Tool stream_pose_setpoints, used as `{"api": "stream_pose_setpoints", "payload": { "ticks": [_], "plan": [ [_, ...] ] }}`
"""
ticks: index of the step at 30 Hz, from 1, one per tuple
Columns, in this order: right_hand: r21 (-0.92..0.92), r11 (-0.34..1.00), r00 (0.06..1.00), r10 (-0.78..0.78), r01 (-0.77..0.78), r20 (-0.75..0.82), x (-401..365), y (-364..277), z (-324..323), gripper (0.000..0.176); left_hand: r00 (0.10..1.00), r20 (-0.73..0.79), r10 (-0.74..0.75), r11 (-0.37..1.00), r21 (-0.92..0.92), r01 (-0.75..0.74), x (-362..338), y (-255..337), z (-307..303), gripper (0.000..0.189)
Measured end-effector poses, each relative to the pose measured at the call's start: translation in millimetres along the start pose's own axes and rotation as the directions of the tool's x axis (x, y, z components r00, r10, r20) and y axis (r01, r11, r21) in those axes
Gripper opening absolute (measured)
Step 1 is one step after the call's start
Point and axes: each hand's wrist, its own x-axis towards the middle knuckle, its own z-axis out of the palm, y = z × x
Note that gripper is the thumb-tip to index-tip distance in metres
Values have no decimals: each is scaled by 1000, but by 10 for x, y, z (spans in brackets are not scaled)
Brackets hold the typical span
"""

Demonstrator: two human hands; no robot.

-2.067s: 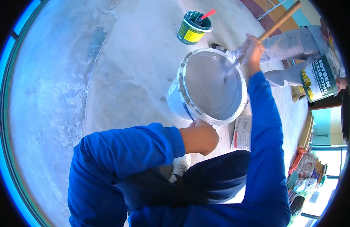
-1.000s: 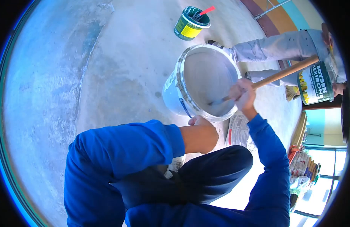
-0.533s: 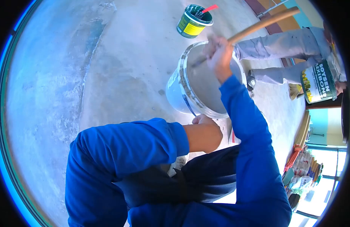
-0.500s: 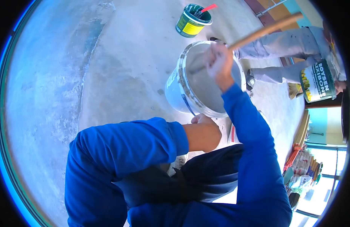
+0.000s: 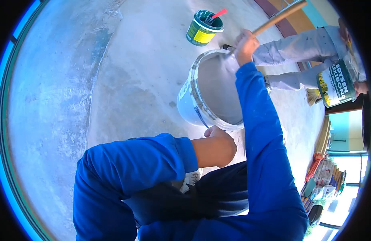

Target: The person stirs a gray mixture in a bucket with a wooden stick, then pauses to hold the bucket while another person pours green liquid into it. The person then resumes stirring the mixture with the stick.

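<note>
A large white bucket [image 5: 185, 105], tilted in this view, holds a smooth grey mixture [image 5: 217, 86]. My right hand [image 5: 246, 43] is wrapped round a wooden stick [image 5: 280, 18], whose lower part slants into the mixture near the far rim. Where it enters, the stick is blurred. At the near side of the bucket, my left hand [image 5: 217, 140] is closed at the end of the dark bail handle that runs along the bucket's outside. Its fingers are partly hidden behind the wrist.
Beyond the bucket stands a smaller green pail [image 5: 203, 30] with a red-handled tool [image 5: 219, 13] in it. A co-worker in grey trousers [image 5: 298, 48] stands at the right, holding a Boysen Flexibond pail [image 5: 337, 84]. Piled materials [image 5: 324, 178] lie by the windows.
My right hand has moved up and right, toward the far rim, with the stick. My left hand stays at the bucket's near side; the view has shifted slightly.
</note>
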Motion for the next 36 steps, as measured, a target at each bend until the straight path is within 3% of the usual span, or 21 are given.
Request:
{"api": "stream_pose_setpoints", "payload": {
  "ticks": [1,4,7,9,11,13,15,17,19,21,24,25,28,32,34,36],
  "plan": [
    [30,1000,1000,8,-9,5,-184,-55,174,20,1000,15,-4,1000,9,4,-2,0,-7,28],
    [99,973,934,169,-209,316,-851,-44,135,23,999,37,18,1000,5,-18,29,23,-15,30],
    [104,860,745,367,-500,557,-1525,-350,-350,26,996,91,4,1000,26,-6,68,39,-48,30],
    [-143,932,804,359,-332,475,-1525,-408,-967,29,999,45,28,1000,11,-29,37,37,-63,29],
    [-65,907,854,414,-416,315,-1324,-547,-1355,29,998,-9,56,998,42,-55,-25,40,-37,29],
    [-123,953,958,284,-277,47,-914,-486,-1611,30,998,28,50,998,40,-51,-64,12,-25,28],
    [-46,957,955,289,-286,63,-407,-322,-1655,33,998,41,45,998,37,-47,-77,3,5,27],
    [-160,974,987,161,-161,-15,-249,-220,-1053,33,999,14,31,999,29,-31,-25,-21,74,27],
    [-210,968,991,-135,134,9,252,395,-796,30,1000,-19,16,1000,17,-15,-22,-17,71,27],
    [-182,972,982,-166,149,-86,122,288,-166,25,1000,13,0,1000,-2,0,-64,8,-32,28],
    [-52,996,997,-78,79,6,-187,349,78,26,998,52,-25,999,43,23,20,57,11,32],
    [59,998,999,36,-37,21,-608,115,152,26,997,70,-25,999,50,22,21,74,-9,33],
    [238,871,855,309,-431,418,-1036,-26,-354,30,995,96,0,999,47,-5,13,74,-36,33],
    [12,835,795,518,-549,316,-1196,-543,-1100,30,999,13,47,998,50,-47,-32,64,26,29],
    [-146,945,926,318,-293,204,-994,-569,-1336,29,999,-8,45,998,39,-45,-57,44,36,28],
    [-250,966,989,99,-68,114,-624,-588,-1235,31,1000,11,21,1000,19,-21,-113,22,26,27]
  ]
}}
